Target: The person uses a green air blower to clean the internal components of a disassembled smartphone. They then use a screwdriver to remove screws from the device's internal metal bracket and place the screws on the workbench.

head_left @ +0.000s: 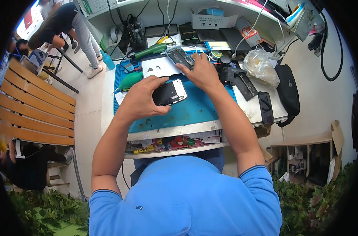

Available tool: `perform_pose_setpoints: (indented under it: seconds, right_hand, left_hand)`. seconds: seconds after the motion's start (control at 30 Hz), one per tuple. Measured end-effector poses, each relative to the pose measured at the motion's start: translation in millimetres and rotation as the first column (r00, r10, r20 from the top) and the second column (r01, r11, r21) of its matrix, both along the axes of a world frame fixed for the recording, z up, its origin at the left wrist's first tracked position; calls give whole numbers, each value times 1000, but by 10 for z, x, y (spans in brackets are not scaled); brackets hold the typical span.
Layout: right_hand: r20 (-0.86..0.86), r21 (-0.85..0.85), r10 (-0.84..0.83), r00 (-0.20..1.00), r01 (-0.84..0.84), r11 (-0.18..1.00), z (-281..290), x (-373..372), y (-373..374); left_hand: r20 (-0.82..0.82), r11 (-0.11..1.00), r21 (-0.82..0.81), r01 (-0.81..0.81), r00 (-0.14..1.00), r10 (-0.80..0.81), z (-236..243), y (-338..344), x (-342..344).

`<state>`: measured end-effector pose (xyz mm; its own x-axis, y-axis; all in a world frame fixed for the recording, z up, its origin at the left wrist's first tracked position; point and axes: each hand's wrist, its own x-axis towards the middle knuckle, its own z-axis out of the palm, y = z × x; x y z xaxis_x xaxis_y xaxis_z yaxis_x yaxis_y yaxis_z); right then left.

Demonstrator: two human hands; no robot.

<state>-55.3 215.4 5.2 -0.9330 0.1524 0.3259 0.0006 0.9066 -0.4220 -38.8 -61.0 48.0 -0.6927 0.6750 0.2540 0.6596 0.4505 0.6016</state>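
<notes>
My left hand [141, 98] grips a phone screen assembly [166, 95] by its edges, thumb at the near side and fingers at the far side. Its upward face is mostly black, with a white and silver end at the right. Farther back, my right hand [202, 74] has thumb and fingers around the right end of an opened phone [178, 56], whose dark insides show. Beneath both hands lies a blue work mat [190, 110]. Beside the opened phone is a white sheet [157, 66] bearing small dark parts. A green air blower [130, 80] rests left of my left hand.
At the right are a dark phone frame [246, 86], a black phone [265, 107], a clear plastic bag [261, 67] and a black pouch [287, 94]. A green tool [150, 51] lies behind. An open drawer [179, 147] juts out in front. Other people are at the left.
</notes>
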Motion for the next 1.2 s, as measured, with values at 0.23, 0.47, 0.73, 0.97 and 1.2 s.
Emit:
perform_pose_setpoints:
  seconds: [0.23,0.47,0.73,0.97,1.2]
  right_hand:
    - [-8,-39,502,865,-501,864,84,1040,74]
    - [114,-37,546,830,-546,837,1,1292,138]
    - [175,-8,656,734,-665,746,8,1007,-33]
    - [179,-44,662,728,-666,744,-29,949,1]
    - [156,-72,610,777,-606,792,-21,972,47]
  left_hand:
    - [-22,981,-164,106,994,-111,-410,288,267]
    - [-142,985,51,-167,975,172,-230,-213,36]
    - [85,867,-388,-312,925,371,-89,-662,80]
    - [126,923,-266,-276,940,318,-200,-673,170]
    - [303,928,249,-279,932,199,-192,-626,292]
